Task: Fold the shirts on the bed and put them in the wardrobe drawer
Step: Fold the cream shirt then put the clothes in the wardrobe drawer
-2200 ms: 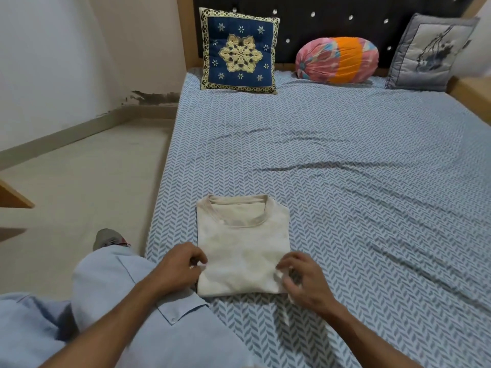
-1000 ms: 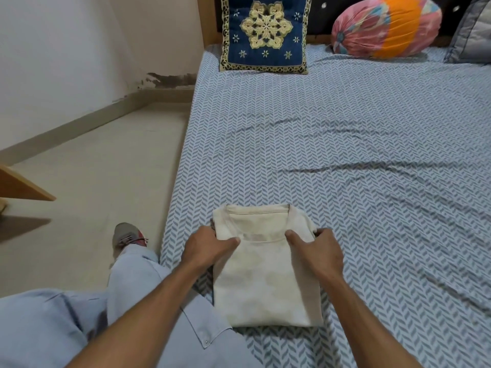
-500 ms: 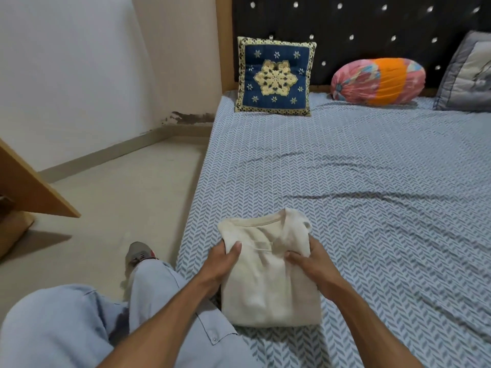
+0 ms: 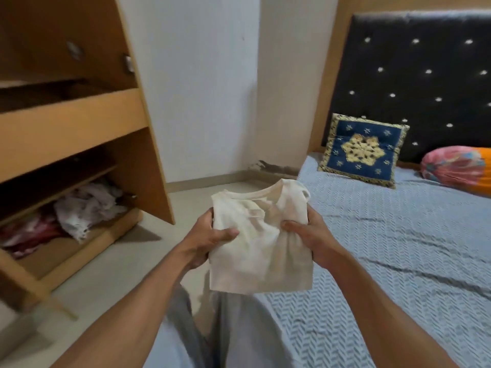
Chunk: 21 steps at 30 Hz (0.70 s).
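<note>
A folded cream shirt (image 4: 261, 251) hangs in the air in front of me, above the bed's left edge, collar at the top. My left hand (image 4: 207, 243) grips its left side with the thumb across the front. My right hand (image 4: 309, 239) grips its right side the same way. At the lower left the wooden wardrobe drawer (image 4: 87, 244) stands pulled out, with crumpled white and red clothes (image 4: 79, 208) inside. The bed (image 4: 398, 235) with its blue patterned sheet lies to the right.
The wooden wardrobe (image 4: 66, 120) fills the left, with an open shelf above the drawer. A blue embroidered cushion (image 4: 362, 150) and a pink-orange bolster (image 4: 457, 168) lean on the black headboard (image 4: 414, 75). Pale floor (image 4: 148, 256) separates bed and wardrobe.
Both hands moved from the shirt's lower corners to its sides, then lifted it off the bed. My view has turned left, bringing the wardrobe and its drawer into sight.
</note>
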{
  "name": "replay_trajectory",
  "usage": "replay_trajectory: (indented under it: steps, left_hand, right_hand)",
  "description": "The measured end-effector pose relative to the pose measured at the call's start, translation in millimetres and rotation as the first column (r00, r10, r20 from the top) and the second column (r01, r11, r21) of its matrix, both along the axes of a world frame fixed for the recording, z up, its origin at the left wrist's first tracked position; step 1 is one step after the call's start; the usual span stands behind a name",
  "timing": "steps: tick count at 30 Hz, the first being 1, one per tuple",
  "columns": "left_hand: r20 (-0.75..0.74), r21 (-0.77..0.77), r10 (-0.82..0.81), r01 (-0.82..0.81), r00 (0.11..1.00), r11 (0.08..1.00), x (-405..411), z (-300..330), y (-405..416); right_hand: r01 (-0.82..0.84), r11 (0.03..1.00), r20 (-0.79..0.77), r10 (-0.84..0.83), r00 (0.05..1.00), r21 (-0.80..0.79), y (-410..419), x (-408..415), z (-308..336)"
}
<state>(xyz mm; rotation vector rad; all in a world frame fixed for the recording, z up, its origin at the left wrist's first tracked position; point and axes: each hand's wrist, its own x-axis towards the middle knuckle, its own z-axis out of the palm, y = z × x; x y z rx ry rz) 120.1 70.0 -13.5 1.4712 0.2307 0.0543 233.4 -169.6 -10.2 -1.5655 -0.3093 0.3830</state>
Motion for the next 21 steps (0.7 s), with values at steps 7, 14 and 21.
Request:
replay_trajectory:
  steps: [7,14,21]
  left_hand:
    - [-0.072,-0.059,0.321,-0.325,0.944,0.944,-58,19,95]
    - [-0.050,-0.051,0.474,-0.476,0.879,0.878,-49,25,167]
    - [-0.124,-0.050,0.552,-0.561,0.825,0.827,-1,-4,267]
  right_hand:
    - [-0.214,0.976,0.026,0.214,0.977,0.038,128,-22,29]
    - [-0.311,0.949,-0.046,0.314,0.948,0.050,225,-2,36]
    - [-0.390,0.920,-0.112,0.391,0.913,0.035,332,67,2]
